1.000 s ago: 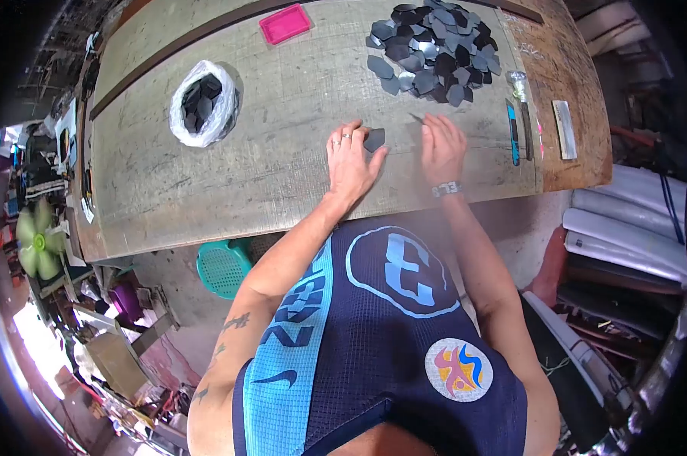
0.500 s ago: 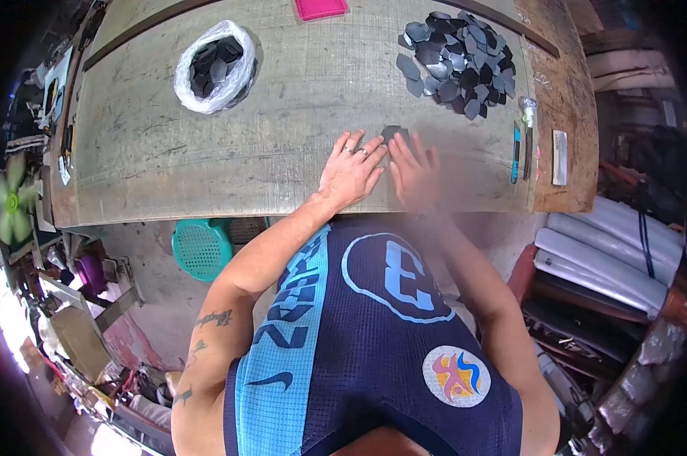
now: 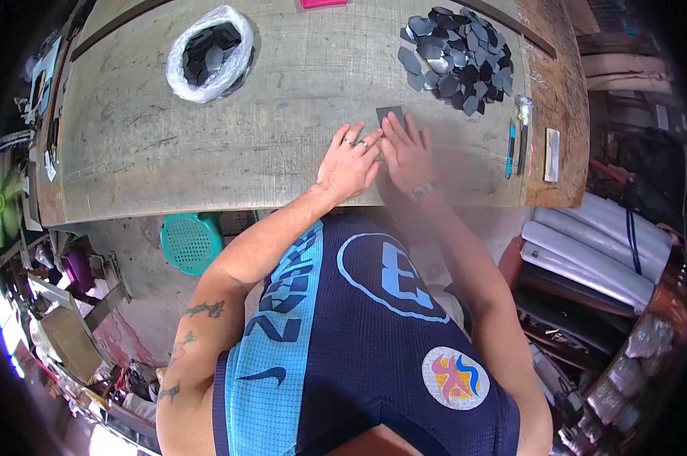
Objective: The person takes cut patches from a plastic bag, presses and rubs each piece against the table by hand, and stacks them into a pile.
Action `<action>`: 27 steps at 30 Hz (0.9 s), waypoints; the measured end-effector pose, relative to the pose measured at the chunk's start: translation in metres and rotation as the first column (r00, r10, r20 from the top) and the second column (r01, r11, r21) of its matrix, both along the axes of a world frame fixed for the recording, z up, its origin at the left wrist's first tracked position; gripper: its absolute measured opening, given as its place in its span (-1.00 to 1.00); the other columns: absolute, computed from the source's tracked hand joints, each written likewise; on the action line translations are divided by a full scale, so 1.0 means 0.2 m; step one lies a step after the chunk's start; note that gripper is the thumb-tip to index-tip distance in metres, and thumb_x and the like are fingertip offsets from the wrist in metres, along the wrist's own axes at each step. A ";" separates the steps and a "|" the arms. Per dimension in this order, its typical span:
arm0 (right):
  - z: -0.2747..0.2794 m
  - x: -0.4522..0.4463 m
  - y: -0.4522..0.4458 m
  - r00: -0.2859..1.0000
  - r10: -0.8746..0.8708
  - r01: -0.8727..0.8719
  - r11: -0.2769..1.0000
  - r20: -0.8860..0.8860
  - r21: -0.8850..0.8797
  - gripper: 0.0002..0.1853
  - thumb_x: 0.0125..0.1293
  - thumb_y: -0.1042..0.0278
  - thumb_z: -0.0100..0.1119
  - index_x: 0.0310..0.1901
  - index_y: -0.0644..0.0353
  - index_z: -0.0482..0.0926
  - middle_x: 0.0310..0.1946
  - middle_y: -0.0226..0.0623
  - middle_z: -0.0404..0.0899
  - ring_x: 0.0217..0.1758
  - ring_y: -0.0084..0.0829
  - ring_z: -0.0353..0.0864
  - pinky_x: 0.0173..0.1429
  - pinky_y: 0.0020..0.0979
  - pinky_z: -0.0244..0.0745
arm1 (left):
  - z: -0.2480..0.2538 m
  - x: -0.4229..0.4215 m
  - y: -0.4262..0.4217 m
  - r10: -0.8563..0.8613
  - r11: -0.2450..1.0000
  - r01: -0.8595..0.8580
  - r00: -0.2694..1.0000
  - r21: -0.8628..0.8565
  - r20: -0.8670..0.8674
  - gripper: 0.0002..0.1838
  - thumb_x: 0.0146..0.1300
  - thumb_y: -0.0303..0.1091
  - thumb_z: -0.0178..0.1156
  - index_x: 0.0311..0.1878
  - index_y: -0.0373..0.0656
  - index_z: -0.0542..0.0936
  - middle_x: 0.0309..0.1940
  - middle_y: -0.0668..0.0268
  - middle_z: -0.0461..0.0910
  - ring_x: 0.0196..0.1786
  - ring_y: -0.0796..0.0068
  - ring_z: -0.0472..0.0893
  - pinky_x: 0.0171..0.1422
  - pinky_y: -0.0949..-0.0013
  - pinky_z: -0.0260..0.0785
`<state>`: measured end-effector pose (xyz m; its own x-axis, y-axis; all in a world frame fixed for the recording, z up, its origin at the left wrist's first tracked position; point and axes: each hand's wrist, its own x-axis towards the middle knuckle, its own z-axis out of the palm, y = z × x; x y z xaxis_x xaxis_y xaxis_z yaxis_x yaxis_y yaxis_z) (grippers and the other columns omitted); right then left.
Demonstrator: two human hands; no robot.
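Observation:
A small flat dark piece (image 3: 390,114), perhaps leather or plastic, lies on the worn table (image 3: 282,106) near its front edge. My right hand (image 3: 408,156) rests over it with fingers stretched out flat, covering its lower part; the hand is slightly blurred. Beside it, my left hand (image 3: 347,163), with rings on its fingers, lies palm down with the fingers extended. Its fingertips come close to the piece's left side; whether they touch it I cannot tell. Farther back on the right is a pile of dark flat pieces (image 3: 465,61).
A clear plastic bag (image 3: 177,72) holding more dark pieces stands back left. A pink tray (image 3: 324,3) shows at the far edge. A blue cutter (image 3: 510,152) and a ruler-like strip (image 3: 552,154) lie at right. A green stool (image 3: 191,243) stands below the table.
My right hand has shifted slightly left and up over the dark piece, which now shows more clearly past the fingertips. The left hand stays nearly in place. The whole view has shifted a little.

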<state>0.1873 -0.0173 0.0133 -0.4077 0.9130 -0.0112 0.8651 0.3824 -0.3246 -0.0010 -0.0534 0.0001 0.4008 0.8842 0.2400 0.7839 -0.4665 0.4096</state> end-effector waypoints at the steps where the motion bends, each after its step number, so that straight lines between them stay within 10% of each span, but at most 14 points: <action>1: 0.01 0.03 -0.03 1.000 0.011 -0.011 1.000 0.003 -0.007 -0.46 0.66 -0.03 -0.13 0.52 -0.07 0.48 0.63 -0.46 0.33 0.73 -0.07 0.14 0.70 0.26 -0.06 | 0.01 0.00 -0.01 0.012 1.000 -0.012 1.000 0.011 0.026 -0.52 0.38 -0.15 0.28 0.30 -0.11 0.62 0.41 0.27 0.53 0.49 -0.01 0.41 0.66 -0.17 0.11; 27: -0.02 0.15 -0.05 0.988 -0.111 0.122 0.988 -0.106 0.098 -0.30 0.48 -0.09 0.21 0.56 0.02 0.40 0.63 -0.27 0.31 0.71 -0.03 0.16 0.67 0.20 -0.01 | 0.02 0.01 0.02 0.027 0.999 -0.028 0.999 0.022 0.045 -0.51 0.35 -0.13 0.34 0.31 -0.01 0.63 0.39 0.36 0.55 0.45 0.06 0.43 0.61 -0.10 0.16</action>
